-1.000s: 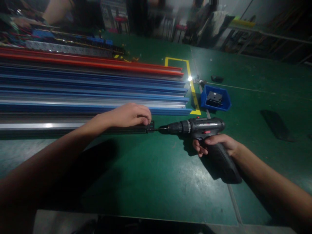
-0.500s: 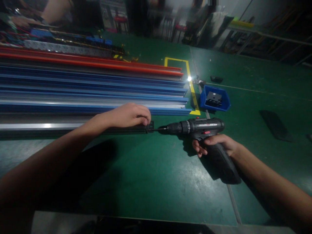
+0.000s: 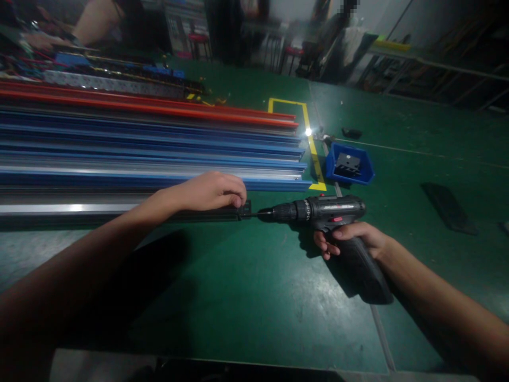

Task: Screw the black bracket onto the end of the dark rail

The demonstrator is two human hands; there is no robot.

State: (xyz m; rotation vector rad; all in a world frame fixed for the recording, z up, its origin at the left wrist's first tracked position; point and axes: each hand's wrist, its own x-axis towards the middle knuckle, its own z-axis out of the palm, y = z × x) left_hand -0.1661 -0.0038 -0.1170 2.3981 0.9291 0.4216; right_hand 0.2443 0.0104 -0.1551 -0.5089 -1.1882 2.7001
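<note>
My right hand is wrapped round the grip of a black power drill, which points left. The drill's thin bit reaches a small black bracket at the right end of a dark metal profile. My left hand lies over that end, its fingers curled down beside the bracket; what the fingertips grip is hidden. Just behind it, blue profiles run side by side.
Red profiles lie behind the blue ones. A blue bin with dark plates stands behind the drill. At right is a dark flat object. Another person's arm shows at the upper left, near wires and parts.
The view has shifted slightly, so the table's contents appear a little lower. Both hands and the drill keep their places at the profile's end.
</note>
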